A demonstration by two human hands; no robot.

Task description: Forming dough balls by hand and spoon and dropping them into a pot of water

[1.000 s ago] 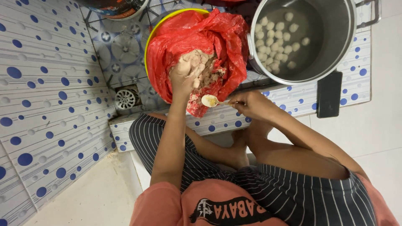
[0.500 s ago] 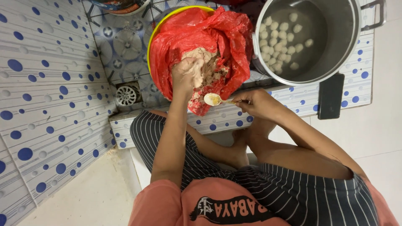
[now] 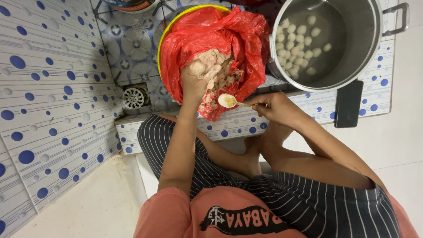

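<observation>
On the far left rises a white tiled wall (image 3: 48,101) with blue dots, and at its foot a round metal drain (image 3: 133,98) is set into patterned floor tiles. Next comes a yellow basin (image 3: 169,33) lined with a red bag (image 3: 207,35), and in it lies a heap of pale pinkish paste (image 3: 222,70). The left hand (image 3: 194,79) is sunk in that heap, fingers closed around a lump that bulges out at the top of the fist. The paste looks soft, wet and sticky, so it will likely smear and cling rather than hold a shape; a full-fist squeeze suits it better than a fingertip pinch, and the thin bag under it would probably tear or slide if pulled. Just right of the left hand, over the bag's lower edge, sits a spoon (image 3: 228,101) with a little paste in its bowl; the right hand (image 3: 271,108) pinches its slim handle near the end. The spoon seems light and stiff, though likely slick where paste coats it. Further right stands a big steel pot (image 3: 365,66) of water with many pale balls (image 3: 295,44) floating; they look tender and easily dented. A dark phone (image 3: 348,103) lies on the tiled ledge beyond.
</observation>
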